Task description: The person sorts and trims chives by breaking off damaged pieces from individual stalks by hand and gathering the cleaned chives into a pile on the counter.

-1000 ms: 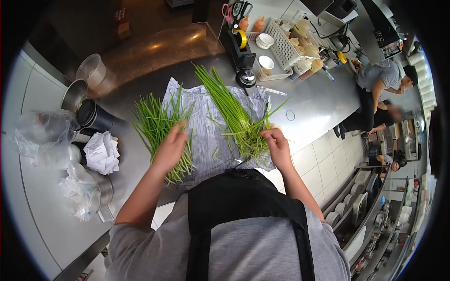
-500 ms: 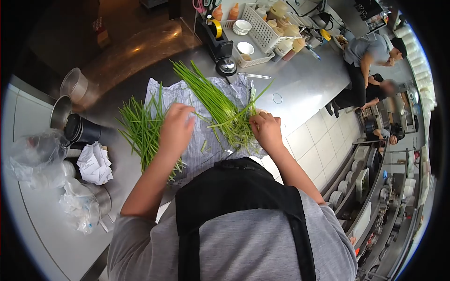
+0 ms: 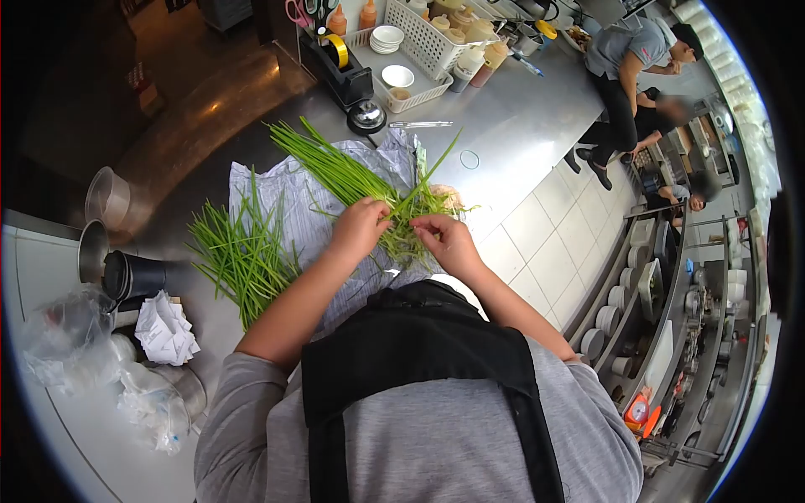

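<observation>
A bundle of long green chives (image 3: 331, 170) lies slantwise on a crumpled, wrinkled cloth or paper sheet (image 3: 251, 184). Its pale root ends and loose trimmings (image 3: 407, 249) are tangled between my hands. My left hand (image 3: 360, 228) is closed in a pinch at the lower end of the bundle, on chive stalks as far as I can see. Just across from it, my right hand (image 3: 449, 243) also pinches, thumb and forefinger pressed together at the frayed ends. A second, looser pile of chives (image 3: 243, 251) rests left of my left forearm.
Behind the sheet stand a tape dispenser (image 3: 335, 71), a call bell (image 3: 366, 117) and a white basket (image 3: 428, 38) with sauce bottles. Black cups (image 3: 134, 277), crumpled papers (image 3: 165, 329) and plastic bags (image 3: 67, 335) sit at left. A co-worker (image 3: 625, 71) is at far right.
My left hand has moved right, from above the loose pile to the bundle's root ends. My right hand has shifted slightly left and down. The whole view has shifted a little.
</observation>
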Motion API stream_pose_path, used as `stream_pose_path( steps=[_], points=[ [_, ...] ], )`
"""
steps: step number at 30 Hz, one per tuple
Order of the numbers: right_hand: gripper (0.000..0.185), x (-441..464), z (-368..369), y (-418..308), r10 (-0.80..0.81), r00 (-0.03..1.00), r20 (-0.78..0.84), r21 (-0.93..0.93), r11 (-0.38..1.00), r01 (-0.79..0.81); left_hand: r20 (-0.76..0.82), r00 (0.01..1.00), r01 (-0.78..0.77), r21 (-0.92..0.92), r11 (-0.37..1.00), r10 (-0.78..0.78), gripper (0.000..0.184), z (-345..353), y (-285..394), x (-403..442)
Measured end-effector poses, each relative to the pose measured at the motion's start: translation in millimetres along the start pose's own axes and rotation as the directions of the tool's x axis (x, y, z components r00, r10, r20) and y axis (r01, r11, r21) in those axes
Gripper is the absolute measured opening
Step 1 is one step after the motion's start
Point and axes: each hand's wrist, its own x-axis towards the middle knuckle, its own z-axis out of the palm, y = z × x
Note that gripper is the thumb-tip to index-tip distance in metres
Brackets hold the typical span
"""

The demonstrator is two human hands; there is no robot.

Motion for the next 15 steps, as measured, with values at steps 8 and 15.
stream_pose_path(
  steps=[8,15],
  points=[
    [0.021,14.5,6.5,-18.4,0.11,0.991,0.073,0.303,0.945,-0.127,0.096,0.923,0.351,-0.61,0.711,-0.373,0.013,-40.8,18.8,1.1],
    [0.02,28.2,14.5,-53.7,0.003,0.99,0.14,0.439,0.896,-0.065,0.127,0.909,0.301,-0.859,0.414,-0.397,0.008,-57.4,52.2,2.7]
  ],
)
